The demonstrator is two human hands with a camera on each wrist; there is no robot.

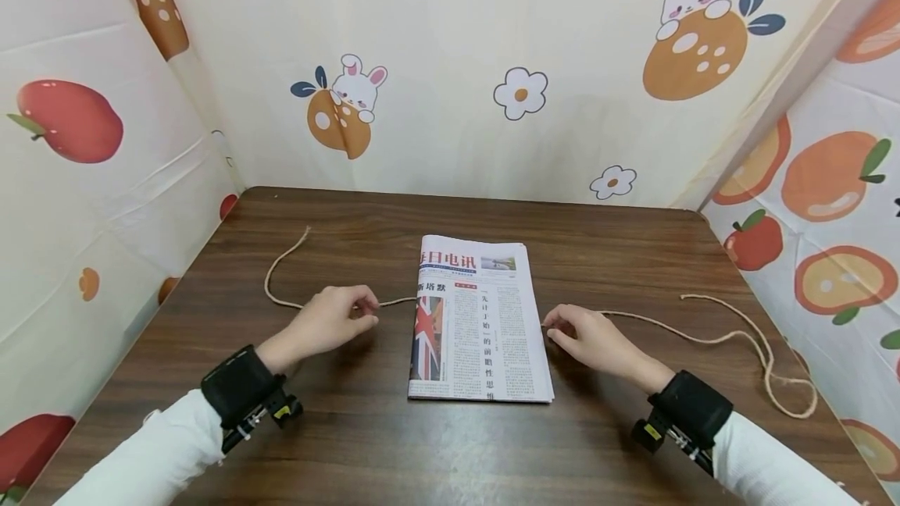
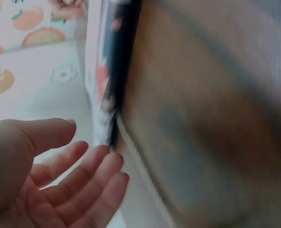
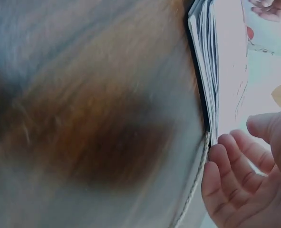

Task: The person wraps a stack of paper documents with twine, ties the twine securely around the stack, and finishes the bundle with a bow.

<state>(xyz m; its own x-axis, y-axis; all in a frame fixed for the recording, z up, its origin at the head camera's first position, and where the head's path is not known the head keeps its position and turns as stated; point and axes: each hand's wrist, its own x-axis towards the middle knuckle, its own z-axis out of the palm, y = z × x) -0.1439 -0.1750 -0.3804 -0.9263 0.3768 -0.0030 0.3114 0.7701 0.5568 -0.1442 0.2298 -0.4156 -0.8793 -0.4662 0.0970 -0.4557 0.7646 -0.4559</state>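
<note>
The table (image 1: 366,451) is dark brown with wood grain, and light gleams softly off its near part. Behind it hangs a cream cloth (image 1: 450,14) printed with rabbits, brown-orange fruit and flowers (image 1: 520,94); pale cloths with fruit prints stand at the left and right. Two white sleeves (image 1: 151,443) reach in from the near side, each with a black wristband (image 1: 242,389).

A folded newspaper (image 1: 485,326) lies flat on the table between the hands, and a thin rope (image 1: 647,320) passes beneath it, showing on both sides. The head view alone gives both ends of the rope: the left one bends away towards the back, while the right one winds into a loose loop near the right edge. The right wrist view shows the newspaper's stacked layers edge-on, with the rope coming out under them. The left wrist view shows the newspaper's other side, partly blurred, and the rope leaving it there too.

The left hand (image 1: 336,318) is over the rope, left of the newspaper and apart from it; its grip is apart and holds nothing. The right hand (image 1: 587,334) is just beside the newspaper's right edge, close to where the rope emerges. Its grip is also apart, clamped on nothing; whether it touches the paper or the rope, I cannot tell.
</note>
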